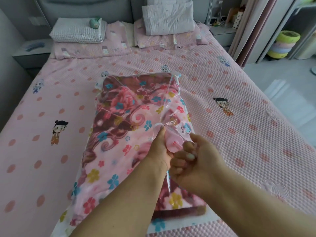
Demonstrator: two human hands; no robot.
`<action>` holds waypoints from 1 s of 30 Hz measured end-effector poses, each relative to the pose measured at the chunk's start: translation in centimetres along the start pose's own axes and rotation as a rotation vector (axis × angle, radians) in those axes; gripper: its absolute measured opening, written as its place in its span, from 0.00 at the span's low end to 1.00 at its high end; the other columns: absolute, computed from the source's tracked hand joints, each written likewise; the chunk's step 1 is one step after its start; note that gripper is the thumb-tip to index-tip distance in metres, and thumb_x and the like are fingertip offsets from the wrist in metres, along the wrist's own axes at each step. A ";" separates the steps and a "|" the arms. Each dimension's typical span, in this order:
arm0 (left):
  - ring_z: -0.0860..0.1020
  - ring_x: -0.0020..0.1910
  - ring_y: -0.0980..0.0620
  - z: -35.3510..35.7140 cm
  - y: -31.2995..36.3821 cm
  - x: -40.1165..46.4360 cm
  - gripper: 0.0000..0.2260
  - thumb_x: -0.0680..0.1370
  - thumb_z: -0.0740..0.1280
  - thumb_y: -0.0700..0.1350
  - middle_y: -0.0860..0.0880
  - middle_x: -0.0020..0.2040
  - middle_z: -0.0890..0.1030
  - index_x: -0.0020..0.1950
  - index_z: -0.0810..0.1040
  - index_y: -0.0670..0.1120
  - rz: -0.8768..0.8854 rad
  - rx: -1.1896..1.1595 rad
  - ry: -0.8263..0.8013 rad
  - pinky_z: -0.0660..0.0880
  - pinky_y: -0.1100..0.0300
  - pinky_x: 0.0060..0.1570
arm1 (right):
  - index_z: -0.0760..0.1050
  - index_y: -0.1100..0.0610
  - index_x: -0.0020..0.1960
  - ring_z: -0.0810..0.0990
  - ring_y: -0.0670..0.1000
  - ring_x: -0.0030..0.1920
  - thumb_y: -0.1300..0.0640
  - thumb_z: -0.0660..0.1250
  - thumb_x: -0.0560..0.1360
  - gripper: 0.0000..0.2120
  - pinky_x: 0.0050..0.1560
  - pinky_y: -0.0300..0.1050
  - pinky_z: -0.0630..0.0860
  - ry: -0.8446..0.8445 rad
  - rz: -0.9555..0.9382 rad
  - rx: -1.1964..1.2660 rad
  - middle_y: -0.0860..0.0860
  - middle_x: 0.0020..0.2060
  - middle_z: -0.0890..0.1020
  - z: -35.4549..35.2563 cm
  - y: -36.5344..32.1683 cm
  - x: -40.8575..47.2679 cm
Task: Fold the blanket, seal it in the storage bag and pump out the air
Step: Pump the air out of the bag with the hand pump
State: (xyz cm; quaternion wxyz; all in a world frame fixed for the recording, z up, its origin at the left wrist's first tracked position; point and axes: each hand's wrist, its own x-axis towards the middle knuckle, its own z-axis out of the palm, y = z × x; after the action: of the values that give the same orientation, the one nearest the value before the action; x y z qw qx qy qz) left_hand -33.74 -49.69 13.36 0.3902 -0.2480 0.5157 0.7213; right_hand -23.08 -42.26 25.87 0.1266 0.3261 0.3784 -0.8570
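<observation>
Looking down at our bed (239,93) with the pink dotted cover, we've got the blanket (119,117) already folded and sitting inside the clear storage bag (172,86), which lies lengthwise down the middle of the mattress. It's that floral fleece one, pink and dark red with blue, yellow and red flowers, and you can see it right through the plastic. The bag looks puffy and wrinkled up top, with a crease running down the right side.

Both our hands are on the little pink hand pump (172,142), which sits on top of the bag roughly at its middle. Our left hand (159,147) wraps around the pump's left side, and its grip is curled onto the body, with the thumb reaching up to the white round valve (159,126) on the bag. Our right hand (193,161) is just beside it, fingers curled in against the pump's near end; its grip looks closed around that end, though the fingertips are partly tucked out of sight. The two hands are touching each other.

Further up the bed there's a checked pillow (77,32) on the left with a small greenish toy (95,23) on it, and a wrinkled white pillow (168,19) on the right, both on pink pillowcases. Off to the right of the bed, on the floor, is a stack of pastel stools (282,47), yellow-green on top.
</observation>
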 end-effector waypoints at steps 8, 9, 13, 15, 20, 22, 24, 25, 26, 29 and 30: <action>0.70 0.20 0.56 0.7 -0.4 0.2 0.34 0.68 0.61 0.72 0.49 0.25 0.75 0.34 0.82 0.39 -0.093 -0.115 0.007 0.60 0.71 0.25 | 0.56 0.53 0.23 0.56 0.48 0.22 0.45 0.58 0.77 0.26 0.26 0.37 0.55 0.104 0.052 0.046 0.48 0.20 0.57 0.6 0.1 1.1; 0.63 0.15 0.56 0.7 -0.6 0.0 0.35 0.70 0.59 0.72 0.52 0.19 0.69 0.23 0.76 0.42 -0.106 -0.112 -0.012 0.52 0.72 0.28 | 0.56 0.52 0.24 0.56 0.48 0.23 0.44 0.58 0.77 0.26 0.26 0.37 0.55 0.100 0.004 -0.010 0.48 0.21 0.57 0.3 0.1 1.6; 0.77 0.30 0.51 -0.1 -0.3 1.1 0.22 0.76 0.62 0.64 0.54 0.37 0.79 0.53 0.78 0.46 -0.005 -0.233 0.021 0.74 0.61 0.41 | 0.55 0.54 0.22 0.56 0.48 0.23 0.47 0.58 0.75 0.26 0.28 0.38 0.54 -0.062 0.086 0.069 0.49 0.20 0.56 -0.1 -0.1 -1.1; 0.78 0.39 0.48 0.1 0.3 0.5 0.23 0.77 0.63 0.62 0.46 0.42 0.80 0.62 0.74 0.46 0.031 -0.225 0.072 0.75 0.55 0.42 | 0.55 0.55 0.21 0.57 0.48 0.23 0.47 0.60 0.72 0.26 0.26 0.36 0.55 -0.005 0.126 0.063 0.49 0.19 0.56 -0.4 -0.3 -2.1; 0.74 0.20 0.55 0.0 -0.8 1.1 0.32 0.75 0.58 0.68 0.47 0.24 0.76 0.36 0.79 0.39 -0.048 -0.109 -0.026 0.71 0.73 0.28 | 0.56 0.52 0.23 0.56 0.48 0.23 0.45 0.56 0.78 0.26 0.30 0.39 0.52 0.081 0.062 -0.079 0.48 0.20 0.57 0.3 -0.2 2.1; 0.76 0.24 0.55 -0.2 -0.7 1.4 0.28 0.77 0.57 0.66 0.48 0.27 0.78 0.40 0.79 0.42 -0.023 -0.070 -0.011 0.70 0.70 0.22 | 0.56 0.53 0.24 0.56 0.48 0.24 0.45 0.56 0.78 0.26 0.30 0.39 0.52 0.022 0.010 -0.153 0.48 0.21 0.57 -0.4 -0.2 1.9; 0.80 0.41 0.50 -0.1 -0.1 1.4 0.23 0.77 0.61 0.63 0.45 0.43 0.82 0.55 0.76 0.44 0.007 -0.164 0.030 0.77 0.62 0.36 | 0.55 0.54 0.23 0.55 0.48 0.25 0.46 0.57 0.75 0.26 0.29 0.38 0.53 -0.042 0.107 -0.011 0.49 0.21 0.56 -0.2 -0.7 0.6; 0.79 0.44 0.48 0.2 0.1 1.0 0.23 0.77 0.61 0.63 0.44 0.46 0.81 0.58 0.75 0.45 0.025 -0.170 0.081 0.76 0.58 0.41 | 0.54 0.54 0.22 0.55 0.48 0.25 0.47 0.58 0.74 0.25 0.27 0.38 0.54 -0.023 0.141 0.022 0.49 0.20 0.55 -0.2 -1.1 -0.1; 0.79 0.45 0.47 0.4 0.3 0.8 0.24 0.76 0.62 0.64 0.44 0.46 0.81 0.59 0.75 0.45 0.029 -0.162 0.079 0.76 0.57 0.43 | 0.54 0.54 0.22 0.55 0.48 0.25 0.47 0.58 0.73 0.25 0.27 0.37 0.54 0.006 0.133 0.005 0.49 0.20 0.55 -0.1 -1.2 -0.2; 0.80 0.31 0.51 0.4 -0.1 1.2 0.34 0.72 0.62 0.69 0.43 0.32 0.80 0.50 0.81 0.37 -0.034 -0.069 0.039 0.77 0.67 0.35 | 0.55 0.53 0.22 0.55 0.48 0.24 0.46 0.57 0.76 0.26 0.27 0.37 0.54 0.053 0.104 0.087 0.48 0.19 0.56 0.5 0.1 2.0; 0.76 0.21 0.53 -0.1 -0.2 1.3 0.33 0.74 0.59 0.69 0.45 0.23 0.76 0.37 0.81 0.37 -0.008 -0.082 0.039 0.74 0.71 0.30 | 0.56 0.53 0.23 0.56 0.48 0.23 0.46 0.56 0.77 0.26 0.26 0.37 0.54 0.090 0.112 0.038 0.48 0.19 0.57 1.0 -0.1 2.6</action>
State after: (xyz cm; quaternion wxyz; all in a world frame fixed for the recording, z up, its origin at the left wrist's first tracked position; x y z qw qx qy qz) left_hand -34.32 -49.37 12.19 0.3724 -0.2799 0.4922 0.7353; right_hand -25.62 -42.84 24.75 0.1508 0.3874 0.3488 -0.8399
